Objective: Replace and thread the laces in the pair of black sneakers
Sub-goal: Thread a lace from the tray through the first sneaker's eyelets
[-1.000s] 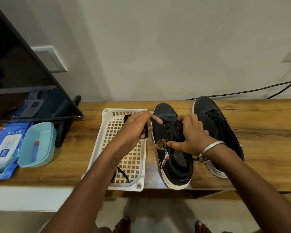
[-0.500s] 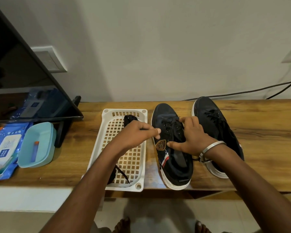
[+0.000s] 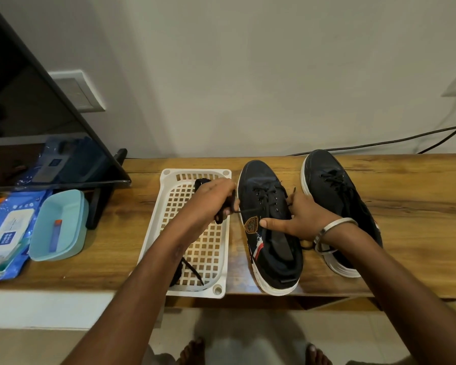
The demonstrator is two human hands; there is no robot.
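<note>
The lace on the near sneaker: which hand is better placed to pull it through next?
The left hand. Its grip already pinches the lace, which runs taut from the sneaker toward the white basket. The right hand presses on the sneaker, steadying it.

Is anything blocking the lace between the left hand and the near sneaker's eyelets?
Nothing visible does. The left hand pulls the lace taut across open space; the right hand rests on the near sneaker, beside the eyelets.
</note>
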